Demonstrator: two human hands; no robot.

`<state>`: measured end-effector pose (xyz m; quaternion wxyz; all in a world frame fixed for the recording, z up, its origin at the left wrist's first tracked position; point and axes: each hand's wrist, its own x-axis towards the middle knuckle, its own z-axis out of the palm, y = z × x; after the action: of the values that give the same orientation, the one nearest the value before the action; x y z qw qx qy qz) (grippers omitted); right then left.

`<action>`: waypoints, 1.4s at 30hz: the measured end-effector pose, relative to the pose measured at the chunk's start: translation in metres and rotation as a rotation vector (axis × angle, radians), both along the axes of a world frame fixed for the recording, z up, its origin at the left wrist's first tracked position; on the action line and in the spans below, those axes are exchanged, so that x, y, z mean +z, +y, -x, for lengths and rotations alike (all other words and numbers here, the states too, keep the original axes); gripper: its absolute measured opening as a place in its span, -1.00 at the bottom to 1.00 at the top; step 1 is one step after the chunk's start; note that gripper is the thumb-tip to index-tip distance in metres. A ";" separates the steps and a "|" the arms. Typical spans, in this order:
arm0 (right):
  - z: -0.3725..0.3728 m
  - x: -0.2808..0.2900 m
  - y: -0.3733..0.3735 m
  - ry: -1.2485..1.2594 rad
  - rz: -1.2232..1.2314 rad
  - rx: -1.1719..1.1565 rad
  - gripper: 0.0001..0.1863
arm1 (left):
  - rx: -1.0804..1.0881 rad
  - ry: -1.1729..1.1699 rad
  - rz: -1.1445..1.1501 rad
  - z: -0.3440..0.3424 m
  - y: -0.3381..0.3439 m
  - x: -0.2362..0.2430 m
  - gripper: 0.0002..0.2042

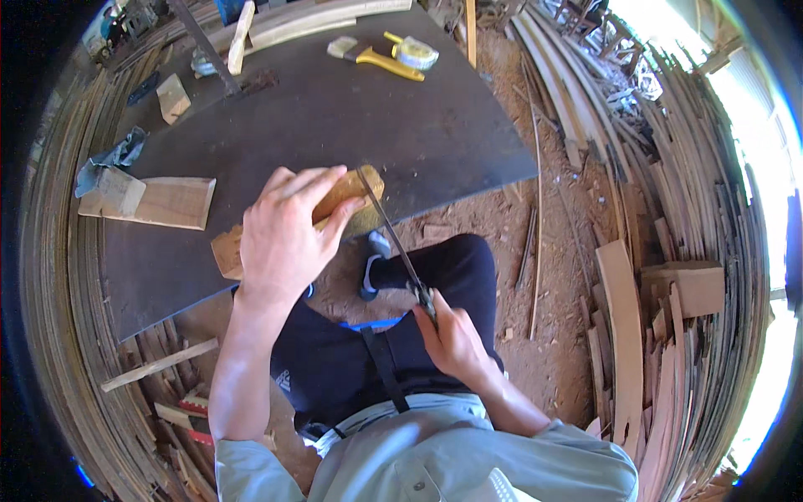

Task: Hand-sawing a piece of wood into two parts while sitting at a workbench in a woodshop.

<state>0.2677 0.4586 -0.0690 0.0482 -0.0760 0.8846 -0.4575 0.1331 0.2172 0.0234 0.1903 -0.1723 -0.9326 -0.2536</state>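
Note:
My left hand [288, 226] is closed over a wooden block [341, 197], pressing it down at the near edge of the dark table. The block's right end sticks out past my thumb and fingers, and its left end shows beside my wrist. In my right hand [456, 339] is the handle of a hand saw [395, 234], with its long, thin dark blade seen nearly edge-on. The blade slants up and left to lie across the block's right end, close to my left fingertips. How deep it sits in the wood cannot be made out.
On the dark table [401, 109] lie a yellow-handled paintbrush [389, 64], a yellow tape measure [416, 54], a flat board [176, 202] and a small wood block [173, 99]. A metal bar [203, 46] rises at the back left. Stacked timber strips [694, 192] line both sides.

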 end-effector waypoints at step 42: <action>0.118 0.056 0.012 0.357 -0.083 -0.053 -0.75 | 0.164 -0.037 0.026 0.002 -0.030 -0.005 -0.68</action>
<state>0.1502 0.4704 -0.0127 -0.1187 -0.1309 0.8988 -0.4011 0.1307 0.1873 0.0183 0.1909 -0.0931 -0.9502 -0.2280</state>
